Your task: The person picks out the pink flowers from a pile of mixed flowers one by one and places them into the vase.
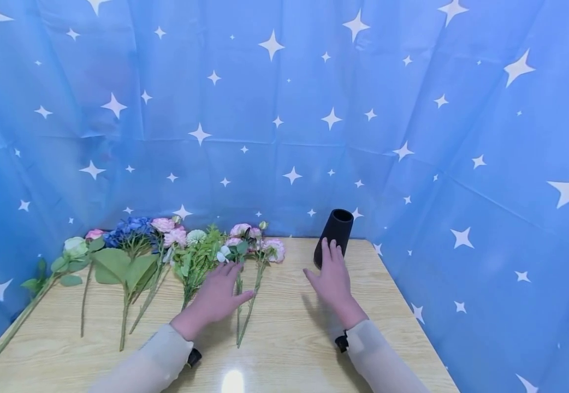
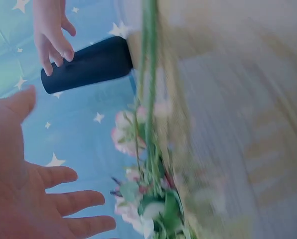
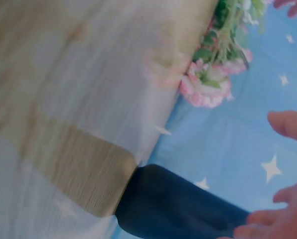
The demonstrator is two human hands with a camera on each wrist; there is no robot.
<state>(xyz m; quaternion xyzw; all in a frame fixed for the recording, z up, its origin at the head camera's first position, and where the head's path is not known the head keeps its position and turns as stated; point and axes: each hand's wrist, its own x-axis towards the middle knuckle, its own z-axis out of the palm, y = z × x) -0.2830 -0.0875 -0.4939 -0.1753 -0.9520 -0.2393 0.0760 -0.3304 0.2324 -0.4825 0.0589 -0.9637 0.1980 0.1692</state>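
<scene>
A black vase (image 1: 337, 232), wider at its base and with an open round mouth, stands near the back right of the wooden table. My right hand (image 1: 332, 278) reaches toward it with fingers extended, the fingertips overlapping its front in the head view. In the right wrist view, the right hand's fingers (image 3: 258, 231) come right at the side of the vase (image 3: 178, 204). My left hand (image 1: 218, 292), fingers spread and holding nothing, hovers by the pink-and-white flower stems (image 1: 250, 305). The left wrist view shows its palm (image 2: 9, 174) facing the stems.
Artificial flowers lie in a row to the left: green foliage (image 1: 197, 259), pink blooms (image 1: 175, 236), a blue hydrangea (image 1: 132, 232) with broad leaves and a white rose (image 1: 75, 247) on a long stem. A starred blue curtain (image 1: 245, 120) hangs behind the wooden table (image 1: 294, 327).
</scene>
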